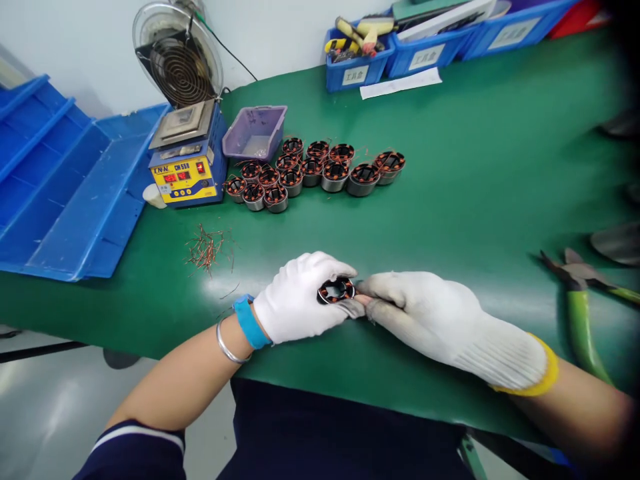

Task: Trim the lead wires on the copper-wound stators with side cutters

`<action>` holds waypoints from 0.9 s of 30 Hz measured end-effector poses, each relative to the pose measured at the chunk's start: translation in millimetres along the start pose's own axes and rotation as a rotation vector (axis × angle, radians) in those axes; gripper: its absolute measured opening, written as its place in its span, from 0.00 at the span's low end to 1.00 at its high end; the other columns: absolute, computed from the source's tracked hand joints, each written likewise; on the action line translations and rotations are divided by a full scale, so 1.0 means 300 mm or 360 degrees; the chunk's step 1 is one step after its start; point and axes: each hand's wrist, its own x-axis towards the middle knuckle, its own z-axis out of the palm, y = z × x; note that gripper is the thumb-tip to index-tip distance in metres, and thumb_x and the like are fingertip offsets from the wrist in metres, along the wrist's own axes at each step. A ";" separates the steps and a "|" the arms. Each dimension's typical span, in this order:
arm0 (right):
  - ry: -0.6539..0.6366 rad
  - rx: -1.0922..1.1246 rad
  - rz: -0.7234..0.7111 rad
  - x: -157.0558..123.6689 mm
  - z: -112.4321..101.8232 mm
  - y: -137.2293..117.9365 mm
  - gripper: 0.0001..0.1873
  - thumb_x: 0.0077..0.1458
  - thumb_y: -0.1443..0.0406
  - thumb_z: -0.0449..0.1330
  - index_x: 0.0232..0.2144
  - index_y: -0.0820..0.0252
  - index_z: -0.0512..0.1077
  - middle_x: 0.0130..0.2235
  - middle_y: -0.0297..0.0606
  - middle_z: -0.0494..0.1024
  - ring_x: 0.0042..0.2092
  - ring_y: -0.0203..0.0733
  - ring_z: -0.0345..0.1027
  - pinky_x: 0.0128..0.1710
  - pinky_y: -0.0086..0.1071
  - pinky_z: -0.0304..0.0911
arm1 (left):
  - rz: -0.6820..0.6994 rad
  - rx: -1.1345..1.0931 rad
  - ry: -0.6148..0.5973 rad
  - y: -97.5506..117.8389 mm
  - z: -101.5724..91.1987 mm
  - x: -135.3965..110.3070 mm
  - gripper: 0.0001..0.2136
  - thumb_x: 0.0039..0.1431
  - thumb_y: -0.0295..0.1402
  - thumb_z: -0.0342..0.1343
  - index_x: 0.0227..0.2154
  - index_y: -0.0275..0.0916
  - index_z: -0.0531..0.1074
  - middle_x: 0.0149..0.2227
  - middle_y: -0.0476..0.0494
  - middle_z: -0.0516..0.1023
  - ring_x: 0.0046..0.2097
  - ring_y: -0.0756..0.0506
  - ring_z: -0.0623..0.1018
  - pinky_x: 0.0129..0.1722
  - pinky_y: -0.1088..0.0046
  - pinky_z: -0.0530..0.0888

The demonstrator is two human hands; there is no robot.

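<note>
A small ring-shaped motor stator (324,295) with copper windings is held in my left hand (305,293), which wears a white glove. Its fingers and thumb wrap round the ring over the near part of the table. My right hand (425,313), in a white glove with a yellow cuff, is closed in a pinch at the stator's right edge. Whatever lies between those fingertips is hidden. Beyond my hands stand several more stators (335,175) with loose copper wire ends, grouped together on the green table (450,220).
Copper wire clippings (205,250) lie left of my hands. Behind them are a yellow-and-blue soldering unit (186,180), a purple bin (256,130) and a fan (177,70). Blue trays (95,200) fill the left. Green-handled pliers (580,313) lie right; tool boxes (357,70) line the back.
</note>
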 end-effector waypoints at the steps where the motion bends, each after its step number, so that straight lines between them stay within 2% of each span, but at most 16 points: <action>1: -0.0038 0.0061 0.0038 0.000 -0.009 -0.003 0.19 0.60 0.55 0.46 0.31 0.52 0.75 0.31 0.34 0.78 0.30 0.39 0.69 0.27 0.30 0.54 | -0.0002 -0.0009 -0.0035 0.004 0.002 0.000 0.13 0.56 0.36 0.61 0.43 0.39 0.71 0.42 0.44 0.77 0.42 0.44 0.75 0.44 0.65 0.73; 8: -0.0169 0.0156 0.0202 0.003 -0.055 -0.012 0.20 0.58 0.52 0.46 0.22 0.56 0.67 0.24 0.34 0.73 0.25 0.38 0.62 0.25 0.31 0.51 | -0.0001 0.0163 -0.0041 0.026 0.016 0.017 0.08 0.51 0.31 0.54 0.35 0.38 0.70 0.38 0.43 0.74 0.38 0.44 0.71 0.39 0.65 0.70; 14: -0.0187 0.0180 0.0273 -0.012 -0.075 -0.002 0.21 0.57 0.50 0.45 0.24 0.55 0.68 0.25 0.34 0.72 0.26 0.39 0.62 0.25 0.32 0.52 | 0.0060 0.0267 -0.0029 0.012 0.042 0.025 0.06 0.51 0.32 0.50 0.33 0.39 0.67 0.36 0.43 0.72 0.37 0.44 0.69 0.38 0.65 0.69; 21: -0.0067 0.0153 0.0296 -0.025 -0.107 -0.015 0.23 0.56 0.48 0.46 0.24 0.54 0.71 0.24 0.35 0.74 0.25 0.39 0.63 0.25 0.32 0.53 | 0.0090 0.0333 0.0007 0.009 0.051 0.016 0.07 0.52 0.32 0.49 0.34 0.38 0.66 0.36 0.42 0.71 0.36 0.44 0.68 0.37 0.65 0.68; 27: 0.0147 0.0209 0.0514 0.042 -0.081 0.002 0.19 0.56 0.51 0.50 0.32 0.53 0.76 0.31 0.35 0.79 0.33 0.44 0.70 0.29 0.34 0.57 | 0.0033 0.0330 0.0042 0.011 0.066 0.023 0.05 0.52 0.32 0.48 0.32 0.39 0.64 0.35 0.42 0.70 0.37 0.43 0.69 0.38 0.64 0.69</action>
